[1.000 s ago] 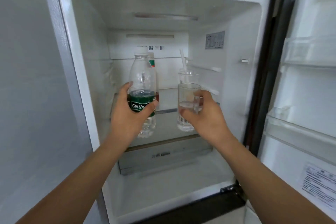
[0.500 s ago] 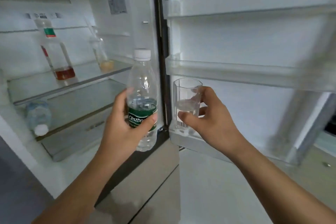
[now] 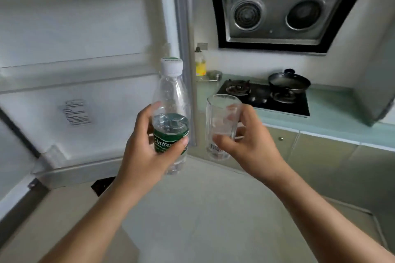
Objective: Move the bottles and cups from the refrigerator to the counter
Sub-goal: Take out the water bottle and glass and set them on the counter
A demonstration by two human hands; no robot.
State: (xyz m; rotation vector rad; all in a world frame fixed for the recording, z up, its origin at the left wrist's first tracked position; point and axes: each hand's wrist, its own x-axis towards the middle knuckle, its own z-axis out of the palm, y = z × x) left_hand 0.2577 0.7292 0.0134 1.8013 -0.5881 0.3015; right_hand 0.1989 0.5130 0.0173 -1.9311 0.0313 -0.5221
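Observation:
My left hand [image 3: 147, 151] grips a clear plastic water bottle [image 3: 171, 100] with a white cap and green label, held upright and about half full. Beside it, my right hand [image 3: 252, 145] holds a clear drinking glass [image 3: 221, 117] with a barcode sticker near its base. Both are held in the air in front of me, just past the edge of the open refrigerator door [image 3: 74, 49]. The pale green counter [image 3: 333, 117] lies ahead to the right, beyond the glass.
A black gas hob [image 3: 260, 96] with a dark lidded pan [image 3: 289, 83] sits on the counter, under a range hood [image 3: 282, 13]. A yellow bottle [image 3: 200, 64] stands at the counter's far left corner. Cabinet doors [image 3: 320, 151] run below. A pale tiled floor [image 3: 192, 209] is underfoot.
The view has swung right from the refrigerator's inside to the door and then the counter. Both hands carried the bottle and glass out along with it.

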